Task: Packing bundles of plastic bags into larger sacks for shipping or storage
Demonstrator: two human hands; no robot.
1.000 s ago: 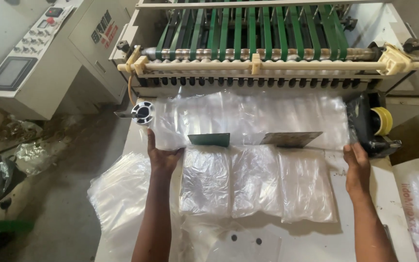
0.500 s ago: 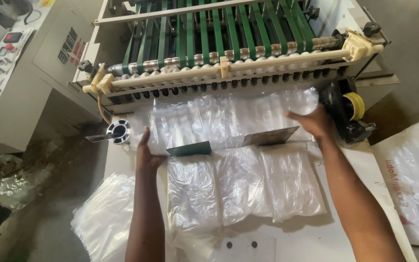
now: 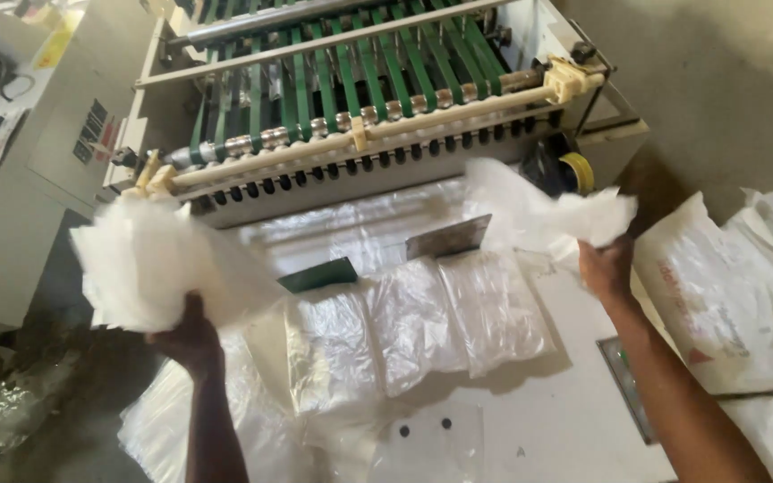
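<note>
My left hand (image 3: 191,335) grips a thick stack of clear plastic bags (image 3: 149,259), lifted off the white table (image 3: 530,420) at the left. My right hand (image 3: 607,266) holds a second bundle of clear plastic bags (image 3: 543,213), raised at the right near the machine's end. Between the hands, three stacks of clear bags (image 3: 413,326) lie side by side on the table, below two flat metal plates (image 3: 447,237).
A bag-making machine with green belts (image 3: 360,80) and a cream roller bar stands behind the table. A grey control cabinet (image 3: 20,161) is at the left. White printed sacks (image 3: 735,295) lie at the right. Loose plastic (image 3: 158,429) hangs off the table's left side.
Both hands have closed on the bags that lay under the machine's outlet and pulled them apart, the left bundle to the left, the right bundle to the right. The camera view has shifted right.
</note>
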